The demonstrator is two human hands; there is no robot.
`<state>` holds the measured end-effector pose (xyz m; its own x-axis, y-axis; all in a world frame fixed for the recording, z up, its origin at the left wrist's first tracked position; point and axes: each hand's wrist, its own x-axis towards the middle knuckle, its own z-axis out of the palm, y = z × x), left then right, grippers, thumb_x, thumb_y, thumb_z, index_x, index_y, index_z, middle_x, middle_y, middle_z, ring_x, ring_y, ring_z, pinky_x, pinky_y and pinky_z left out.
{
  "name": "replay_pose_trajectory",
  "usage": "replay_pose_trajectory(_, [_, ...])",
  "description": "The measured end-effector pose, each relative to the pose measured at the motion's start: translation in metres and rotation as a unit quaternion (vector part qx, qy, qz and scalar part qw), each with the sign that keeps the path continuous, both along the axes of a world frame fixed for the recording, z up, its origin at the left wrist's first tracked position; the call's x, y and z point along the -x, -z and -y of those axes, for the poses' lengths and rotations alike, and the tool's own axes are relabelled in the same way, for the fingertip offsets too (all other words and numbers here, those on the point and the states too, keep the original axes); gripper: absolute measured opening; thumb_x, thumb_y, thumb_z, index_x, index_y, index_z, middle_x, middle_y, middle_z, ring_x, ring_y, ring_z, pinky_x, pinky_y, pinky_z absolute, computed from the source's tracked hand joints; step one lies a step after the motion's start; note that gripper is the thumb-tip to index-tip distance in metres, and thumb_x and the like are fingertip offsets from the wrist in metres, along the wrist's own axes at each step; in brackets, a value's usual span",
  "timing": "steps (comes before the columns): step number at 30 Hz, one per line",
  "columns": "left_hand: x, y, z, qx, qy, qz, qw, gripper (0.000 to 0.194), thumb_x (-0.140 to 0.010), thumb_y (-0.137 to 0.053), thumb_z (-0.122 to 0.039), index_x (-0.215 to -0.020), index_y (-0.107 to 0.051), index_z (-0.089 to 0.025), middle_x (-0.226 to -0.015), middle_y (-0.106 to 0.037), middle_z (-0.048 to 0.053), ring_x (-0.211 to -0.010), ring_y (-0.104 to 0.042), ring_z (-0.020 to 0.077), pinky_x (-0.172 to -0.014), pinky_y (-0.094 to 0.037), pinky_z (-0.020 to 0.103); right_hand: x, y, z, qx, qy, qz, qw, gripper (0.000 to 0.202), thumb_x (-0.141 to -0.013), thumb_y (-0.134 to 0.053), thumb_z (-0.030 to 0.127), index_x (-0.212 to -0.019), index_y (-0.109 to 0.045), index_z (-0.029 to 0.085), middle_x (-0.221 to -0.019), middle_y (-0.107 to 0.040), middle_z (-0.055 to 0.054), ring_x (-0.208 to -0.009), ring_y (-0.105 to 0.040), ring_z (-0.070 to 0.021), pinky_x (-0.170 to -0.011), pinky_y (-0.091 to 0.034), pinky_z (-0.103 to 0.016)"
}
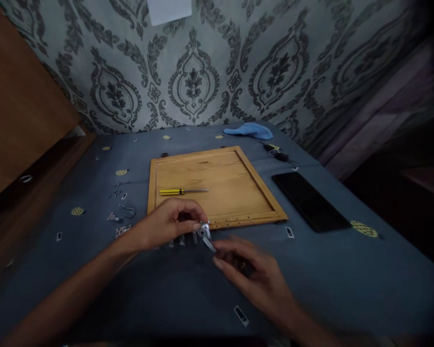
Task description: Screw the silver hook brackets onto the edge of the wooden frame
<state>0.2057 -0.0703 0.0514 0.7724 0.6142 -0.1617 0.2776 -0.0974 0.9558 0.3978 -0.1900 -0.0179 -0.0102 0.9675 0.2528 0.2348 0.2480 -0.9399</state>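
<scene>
Over the near edge of a framed wooden panel [217,178], my left hand [171,224] pinches a small silver metal bracket [204,230] between thumb and fingers. My right hand [251,272] is just to its right and lower, closed on a thin silver metal piece [209,245] that reaches up to the bracket. Whether the two metal parts are joined is hard to tell. A yellow and black screwdriver [183,191] lies on the panel, beyond my left hand. Several small metal parts [182,240] show below my left hand, along the panel's near edge.
Left of the panel are loose screws [116,193] and metal hinge parts [114,217]. A black phone-like slab [311,201] lies right of it. Farther back are a blue cloth [251,130] and a dark tool [277,153]. A patterned wall stands behind the blue-covered surface [347,270].
</scene>
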Motion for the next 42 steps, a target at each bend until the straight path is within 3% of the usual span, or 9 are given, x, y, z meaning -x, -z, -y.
replay_pose_trajectory(3, [-0.009, 0.003, 0.000, -0.004, 0.009, -0.031, 0.999, 0.015, -0.084, -0.062, -0.025, -0.092, -0.068, -0.014, -0.082, -0.066, 0.003, -0.076, -0.058, 0.0136, -0.069, -0.044, 0.024, -0.002, -0.004, 0.001, -0.012, -0.012, 0.010, 1.000, 0.009, -0.091, -0.069, 0.029, -0.093, -0.076, 0.023, -0.071, -0.068, 0.000, -0.061, -0.063, -0.0138, -0.056, -0.052, -0.023])
replay_pose_trajectory(6, [-0.015, 0.005, -0.002, -0.047, 0.007, -0.057, 0.997, 0.019, -0.087, -0.060, -0.027, -0.097, -0.070, -0.015, -0.087, -0.069, 0.004, -0.079, -0.060, 0.0152, -0.069, -0.046, 0.025, -0.005, -0.003, -0.003, 0.013, -0.004, 0.021, 1.000, 0.018, -0.093, -0.067, 0.035, -0.082, -0.075, 0.023, -0.066, -0.066, 0.001, -0.058, -0.061, -0.0137, -0.055, -0.049, -0.024])
replay_pose_trajectory(10, [-0.014, 0.012, -0.005, -0.160, -0.042, -0.076, 0.983, 0.028, -0.095, -0.053, -0.032, -0.113, -0.069, -0.017, -0.103, -0.073, 0.007, -0.089, -0.065, 0.0197, -0.075, -0.051, 0.030, -0.014, 0.006, -0.008, 0.091, 0.016, -0.013, 0.996, 0.027, -0.092, -0.067, 0.046, -0.081, -0.073, 0.021, -0.061, -0.062, 0.002, -0.052, -0.057, -0.0130, -0.053, -0.048, -0.025])
replay_pose_trajectory(14, [-0.009, 0.023, -0.002, -0.206, -0.060, -0.072, 0.974, 0.026, -0.098, -0.053, -0.034, -0.116, -0.066, -0.020, -0.110, -0.072, 0.007, -0.103, -0.068, 0.0219, -0.088, -0.053, 0.033, -0.023, 0.015, -0.013, 0.166, 0.009, -0.048, 0.985, 0.037, -0.089, -0.068, 0.055, -0.079, -0.070, 0.020, -0.057, -0.059, 0.003, -0.050, -0.057, -0.0133, -0.052, -0.050, -0.025])
replay_pose_trajectory(18, [-0.012, 0.031, 0.008, -0.206, -0.045, -0.073, 0.975, 0.027, -0.096, -0.060, -0.031, -0.123, -0.062, -0.023, -0.121, -0.070, 0.007, -0.112, -0.067, 0.0225, -0.096, -0.054, 0.035, -0.025, 0.017, -0.015, 0.195, -0.007, -0.069, 0.978, 0.036, -0.087, -0.070, 0.054, -0.079, -0.071, 0.020, -0.058, -0.060, 0.002, -0.053, -0.058, -0.0133, -0.053, -0.051, -0.025])
replay_pose_trajectory(26, [-0.018, 0.031, 0.017, -0.236, 0.016, -0.128, 0.963, 0.053, -0.091, -0.070, -0.020, -0.139, -0.050, -0.027, -0.134, -0.063, 0.006, -0.127, -0.057, 0.0241, -0.110, -0.048, 0.043, -0.022, 0.013, -0.019, 0.227, -0.018, -0.073, 0.971, 0.028, -0.088, -0.066, 0.045, -0.081, -0.073, 0.019, -0.059, -0.065, 0.001, -0.053, -0.061, -0.0137, -0.052, -0.048, -0.025])
replay_pose_trajectory(42, [-0.021, 0.033, 0.017, -0.215, 0.009, -0.137, 0.967, 0.058, -0.091, -0.072, -0.025, -0.142, -0.044, -0.028, -0.131, -0.062, 0.006, -0.125, -0.056, 0.0248, -0.109, -0.047, 0.044, -0.022, 0.009, -0.022, 0.221, -0.037, -0.048, 0.973, 0.028, -0.090, -0.060, 0.040, -0.074, -0.069, 0.020, -0.055, -0.061, 0.001, -0.051, -0.057, -0.0139, -0.051, -0.041, -0.025])
